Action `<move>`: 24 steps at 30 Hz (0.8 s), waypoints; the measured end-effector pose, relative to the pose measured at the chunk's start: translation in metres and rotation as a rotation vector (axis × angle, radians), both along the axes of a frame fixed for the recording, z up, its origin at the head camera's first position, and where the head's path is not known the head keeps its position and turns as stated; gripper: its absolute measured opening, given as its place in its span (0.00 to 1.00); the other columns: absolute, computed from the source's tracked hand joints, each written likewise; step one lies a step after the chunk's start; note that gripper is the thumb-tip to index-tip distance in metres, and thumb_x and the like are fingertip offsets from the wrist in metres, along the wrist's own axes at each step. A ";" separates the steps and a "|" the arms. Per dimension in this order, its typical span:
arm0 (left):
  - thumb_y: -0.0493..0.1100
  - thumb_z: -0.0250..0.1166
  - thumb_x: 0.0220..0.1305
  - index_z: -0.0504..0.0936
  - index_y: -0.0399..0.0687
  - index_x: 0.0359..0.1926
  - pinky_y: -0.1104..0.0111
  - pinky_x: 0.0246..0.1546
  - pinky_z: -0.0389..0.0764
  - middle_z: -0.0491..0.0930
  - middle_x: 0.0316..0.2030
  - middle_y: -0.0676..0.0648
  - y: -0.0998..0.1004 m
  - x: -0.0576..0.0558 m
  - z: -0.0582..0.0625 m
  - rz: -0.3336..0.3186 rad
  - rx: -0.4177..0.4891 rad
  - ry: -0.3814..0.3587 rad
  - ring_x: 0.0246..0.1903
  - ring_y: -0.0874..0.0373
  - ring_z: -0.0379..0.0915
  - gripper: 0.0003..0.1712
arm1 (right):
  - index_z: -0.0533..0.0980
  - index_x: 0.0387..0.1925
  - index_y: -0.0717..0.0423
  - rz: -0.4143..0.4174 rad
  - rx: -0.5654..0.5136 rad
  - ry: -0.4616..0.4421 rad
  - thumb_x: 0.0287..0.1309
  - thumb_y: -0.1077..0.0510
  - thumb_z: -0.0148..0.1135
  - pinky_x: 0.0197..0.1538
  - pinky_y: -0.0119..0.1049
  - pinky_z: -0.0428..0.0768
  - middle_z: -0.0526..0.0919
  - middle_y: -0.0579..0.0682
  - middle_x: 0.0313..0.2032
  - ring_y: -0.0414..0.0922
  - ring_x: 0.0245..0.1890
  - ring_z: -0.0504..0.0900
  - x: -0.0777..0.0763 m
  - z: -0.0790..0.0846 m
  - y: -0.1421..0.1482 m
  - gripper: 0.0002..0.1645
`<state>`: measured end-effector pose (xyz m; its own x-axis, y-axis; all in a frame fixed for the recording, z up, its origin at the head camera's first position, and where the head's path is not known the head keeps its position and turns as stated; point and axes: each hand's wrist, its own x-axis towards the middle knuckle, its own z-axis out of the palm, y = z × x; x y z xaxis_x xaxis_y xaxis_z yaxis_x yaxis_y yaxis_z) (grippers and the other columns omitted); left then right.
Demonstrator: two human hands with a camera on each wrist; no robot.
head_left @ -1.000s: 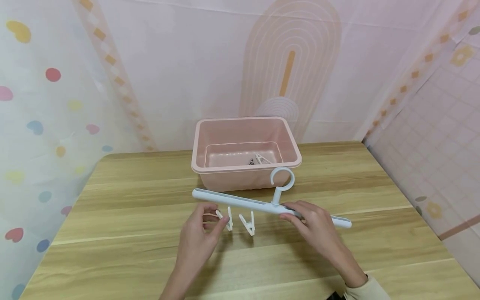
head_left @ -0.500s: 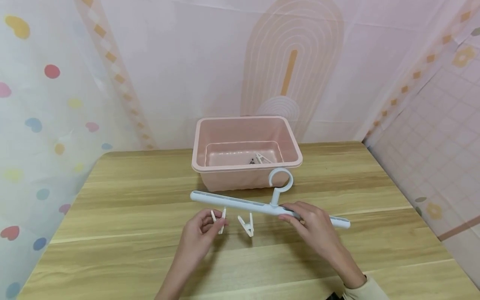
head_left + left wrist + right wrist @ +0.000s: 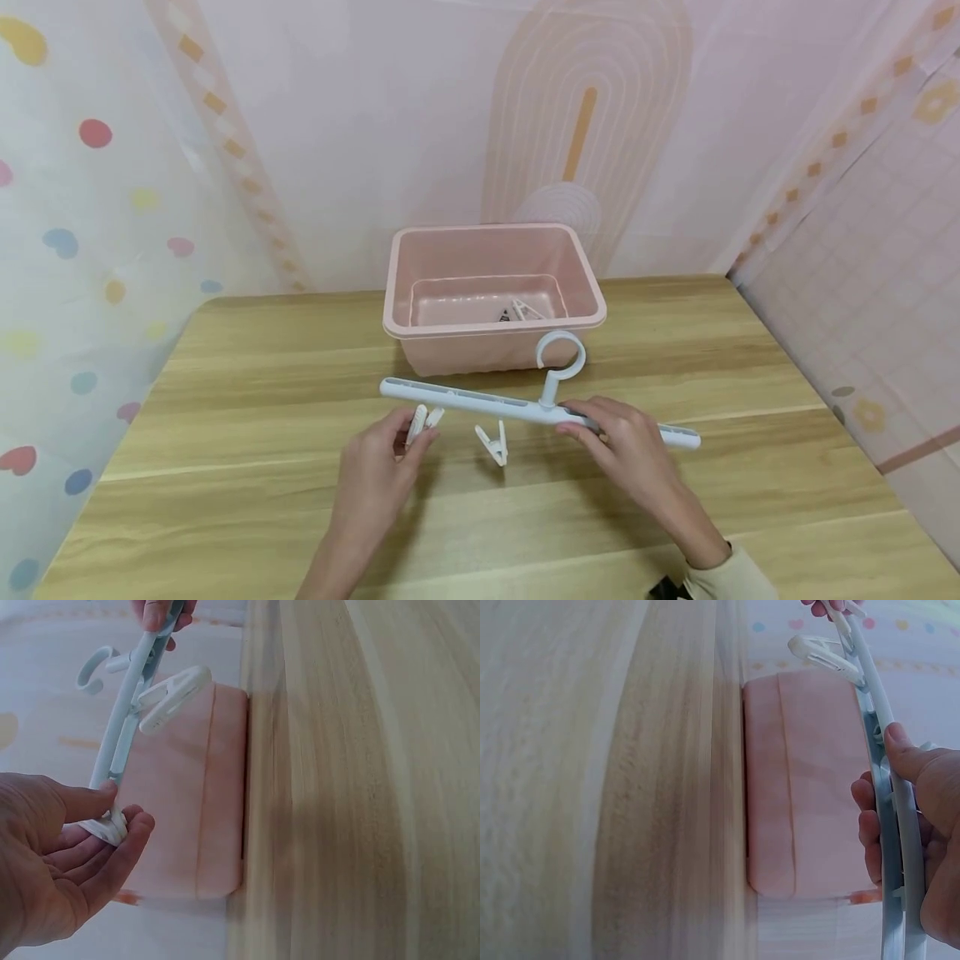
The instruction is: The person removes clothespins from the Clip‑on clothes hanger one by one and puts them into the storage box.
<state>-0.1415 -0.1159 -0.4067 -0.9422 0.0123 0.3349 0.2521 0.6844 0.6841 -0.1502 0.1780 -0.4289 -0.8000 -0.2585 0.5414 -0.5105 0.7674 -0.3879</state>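
Note:
My right hand (image 3: 630, 446) grips a pale blue hanger (image 3: 480, 402), a straight slotted bar with a round hook, right of the hook's base. The bar is held above the table, its left end a little higher in the head view. A white clip (image 3: 176, 699) hangs from the bar's underside near the middle, its two arms spread apart. Between thumb and fingers, my left hand (image 3: 371, 479) pinches a second white clip (image 3: 418, 423) just under the bar's left part. In the left wrist view that clip (image 3: 109, 827) sits at the bar's near end, partly hidden by the thumb.
Behind the hanger, a pink plastic bin (image 3: 480, 354) stands on the wooden table (image 3: 247, 433). Inside it lie a white clip (image 3: 527, 310) and a small dark piece (image 3: 504, 316). A patterned cloth backdrop (image 3: 360, 150) rises behind and along both sides.
My left hand has moved left with its clip, away from the hanging clip, and the clip has turned, its arms now closer together. The right hand holds the hanger almost still.

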 end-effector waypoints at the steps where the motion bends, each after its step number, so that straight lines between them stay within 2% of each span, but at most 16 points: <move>1: 0.37 0.74 0.57 0.85 0.39 0.36 0.69 0.30 0.85 0.88 0.30 0.44 0.000 0.000 0.000 -0.003 -0.018 0.030 0.28 0.59 0.83 0.08 | 0.86 0.44 0.52 0.000 0.000 -0.001 0.55 0.52 0.73 0.26 0.20 0.69 0.83 0.38 0.28 0.27 0.23 0.70 0.000 0.000 0.000 0.16; 7: 0.36 0.75 0.55 0.84 0.37 0.34 0.73 0.21 0.79 0.85 0.23 0.46 0.002 0.001 -0.003 -0.001 -0.130 0.218 0.22 0.63 0.77 0.09 | 0.86 0.44 0.51 0.000 0.002 0.004 0.56 0.51 0.73 0.26 0.21 0.70 0.83 0.37 0.28 0.28 0.23 0.70 0.000 0.001 -0.001 0.15; 11: 0.36 0.75 0.55 0.83 0.37 0.34 0.68 0.20 0.81 0.85 0.23 0.44 0.005 0.000 -0.007 0.020 -0.211 0.353 0.21 0.60 0.79 0.10 | 0.86 0.45 0.51 0.004 -0.003 0.004 0.57 0.52 0.72 0.25 0.21 0.70 0.83 0.38 0.27 0.28 0.23 0.70 0.000 0.001 -0.002 0.14; 15: 0.36 0.75 0.56 0.82 0.36 0.34 0.63 0.18 0.80 0.84 0.21 0.43 0.009 0.000 -0.009 0.039 -0.272 0.428 0.18 0.58 0.78 0.10 | 0.86 0.45 0.50 0.001 -0.003 0.000 0.57 0.52 0.71 0.25 0.21 0.70 0.83 0.38 0.27 0.28 0.22 0.70 0.000 0.001 -0.002 0.14; 18: 0.35 0.74 0.57 0.81 0.34 0.34 0.63 0.16 0.79 0.83 0.20 0.42 0.010 0.001 -0.010 0.042 -0.290 0.439 0.17 0.57 0.76 0.09 | 0.86 0.46 0.49 0.000 0.000 -0.003 0.57 0.52 0.71 0.25 0.21 0.69 0.82 0.37 0.27 0.28 0.22 0.69 0.000 0.001 -0.002 0.14; 20: 0.34 0.73 0.57 0.82 0.34 0.35 0.63 0.18 0.81 0.85 0.21 0.41 0.011 0.001 -0.011 0.039 -0.282 0.430 0.18 0.54 0.80 0.09 | 0.86 0.46 0.49 0.002 0.000 -0.003 0.57 0.52 0.71 0.25 0.21 0.68 0.81 0.36 0.26 0.27 0.22 0.67 0.000 0.000 -0.002 0.14; 22: 0.34 0.73 0.57 0.83 0.33 0.35 0.64 0.20 0.83 0.86 0.24 0.40 0.010 0.001 -0.011 0.026 -0.223 0.385 0.20 0.53 0.82 0.09 | 0.86 0.45 0.49 0.002 0.001 0.003 0.57 0.52 0.71 0.24 0.20 0.67 0.80 0.36 0.25 0.27 0.21 0.67 0.001 -0.001 -0.002 0.14; 24: 0.34 0.74 0.56 0.84 0.34 0.37 0.65 0.24 0.85 0.88 0.27 0.39 0.009 0.001 -0.011 0.015 -0.121 0.307 0.24 0.52 0.86 0.09 | 0.86 0.45 0.49 0.003 -0.002 0.008 0.57 0.53 0.72 0.24 0.20 0.66 0.79 0.36 0.24 0.27 0.21 0.67 0.001 -0.001 -0.001 0.14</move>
<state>-0.1406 -0.1071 -0.4175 -0.7980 0.0559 0.6000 0.4229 0.7614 0.4915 -0.1494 0.1768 -0.4301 -0.7949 -0.2597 0.5483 -0.5156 0.7655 -0.3849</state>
